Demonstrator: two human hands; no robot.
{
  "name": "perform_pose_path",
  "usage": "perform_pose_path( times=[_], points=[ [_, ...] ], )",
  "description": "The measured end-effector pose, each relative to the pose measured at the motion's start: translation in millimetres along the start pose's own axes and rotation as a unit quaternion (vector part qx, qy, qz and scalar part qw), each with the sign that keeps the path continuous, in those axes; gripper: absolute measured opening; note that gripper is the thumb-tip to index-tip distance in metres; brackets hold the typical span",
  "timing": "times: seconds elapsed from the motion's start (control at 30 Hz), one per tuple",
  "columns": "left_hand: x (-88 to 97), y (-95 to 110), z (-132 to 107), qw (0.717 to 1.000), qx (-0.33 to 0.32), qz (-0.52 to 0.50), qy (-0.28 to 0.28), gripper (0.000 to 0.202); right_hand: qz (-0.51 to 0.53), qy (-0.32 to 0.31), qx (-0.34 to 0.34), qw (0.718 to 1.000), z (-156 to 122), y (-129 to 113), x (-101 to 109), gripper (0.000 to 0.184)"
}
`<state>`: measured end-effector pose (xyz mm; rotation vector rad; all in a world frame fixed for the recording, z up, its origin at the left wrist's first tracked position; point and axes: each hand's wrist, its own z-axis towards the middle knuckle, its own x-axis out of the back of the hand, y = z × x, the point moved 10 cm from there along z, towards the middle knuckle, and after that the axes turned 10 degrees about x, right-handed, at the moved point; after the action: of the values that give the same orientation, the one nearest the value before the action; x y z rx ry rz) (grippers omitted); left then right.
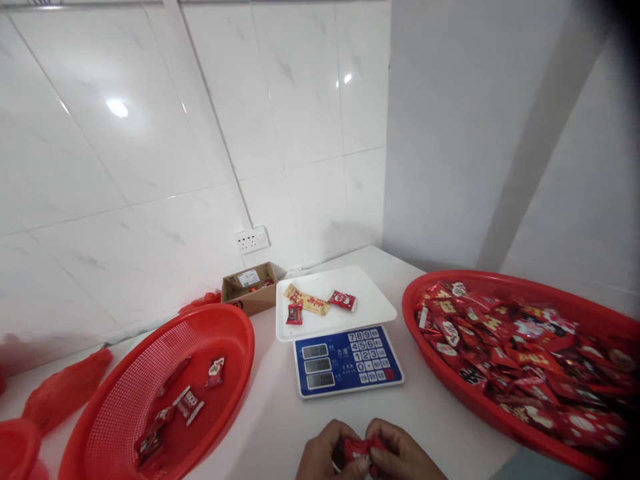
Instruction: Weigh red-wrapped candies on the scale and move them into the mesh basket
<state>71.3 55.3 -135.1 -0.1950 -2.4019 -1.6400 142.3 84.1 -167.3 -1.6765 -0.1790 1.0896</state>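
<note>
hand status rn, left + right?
Left hand: closed, holding a small, glossy red wrapped packet.
Right hand: closed, fingers on red wrapping too, apparently the same packet.

The left hand (320, 455) and right hand (403, 456) hold a red sweet (356, 449) between their fingers above the desk (270, 407). Beyond them stands a scale (345, 365), its white tray (367, 315) carrying a gold bar (309, 300) and two small red packets (343, 300). A sparsely filled red basket (113, 387) sits left; a red basin (475, 275) heaped with sweets (500, 347) sits right.
</note>
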Motion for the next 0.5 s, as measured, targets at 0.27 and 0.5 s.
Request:
perform_pose_path(
  times=[0.27,0.5],
  points=[
    [-0.4,-1,1,1.000,-0.010,-0.017,-0.011,0.037,-0.029,-0.045,0.012,0.999,3,6,1,0.043],
    [30.5,31,-10,0.997,-0.018,-0.009,0.078,0.015,0.034,0.021,0.000,0.999,2,6,7,0.039]
  ],
)
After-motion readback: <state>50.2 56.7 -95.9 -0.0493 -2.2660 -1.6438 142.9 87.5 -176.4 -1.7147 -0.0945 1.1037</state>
